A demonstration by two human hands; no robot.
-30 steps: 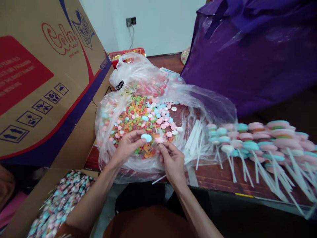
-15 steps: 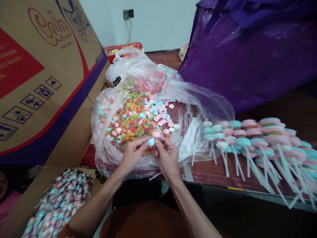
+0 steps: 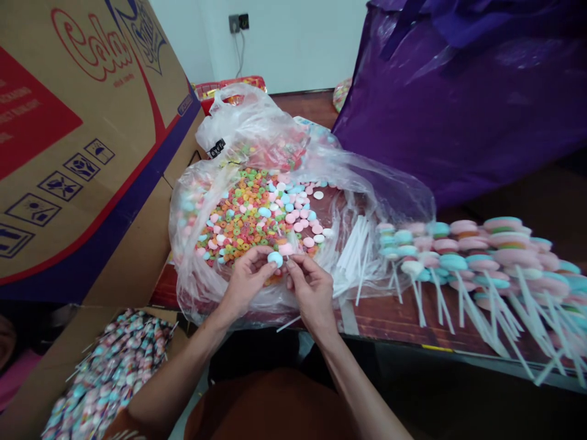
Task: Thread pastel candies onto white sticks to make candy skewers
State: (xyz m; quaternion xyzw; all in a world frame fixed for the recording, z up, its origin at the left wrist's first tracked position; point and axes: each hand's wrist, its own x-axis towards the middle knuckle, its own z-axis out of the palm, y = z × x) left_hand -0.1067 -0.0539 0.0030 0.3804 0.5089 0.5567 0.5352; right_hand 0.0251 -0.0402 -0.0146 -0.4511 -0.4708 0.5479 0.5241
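Note:
My left hand [image 3: 246, 278] pinches a pale blue round candy [image 3: 275, 258] at its fingertips. My right hand [image 3: 310, 289] is closed in a pinch right beside it, holding a thin white stick [image 3: 290, 322] that pokes out below the palm, with a pink candy [image 3: 287, 249] just above its fingers. Both hands hover over the near edge of a clear plastic bag [image 3: 206, 183] spread open on the table, full of small coloured ring candies [image 3: 243, 217] and pink, blue and white discs.
A bundle of white sticks [image 3: 355, 250] lies in the bag's right side. Several finished candy sticks [image 3: 477, 256] lie in a row on the brown table [image 3: 403, 324]. A big cardboard box [image 3: 77, 134] stands left, a purple bag [image 3: 458, 91] behind, a low box of wrapped sticks [image 3: 105, 373] by my knee.
My left hand brought the blue candy down and right until it met my right hand's fingertips. The view shifted slightly; the hands now stay close together.

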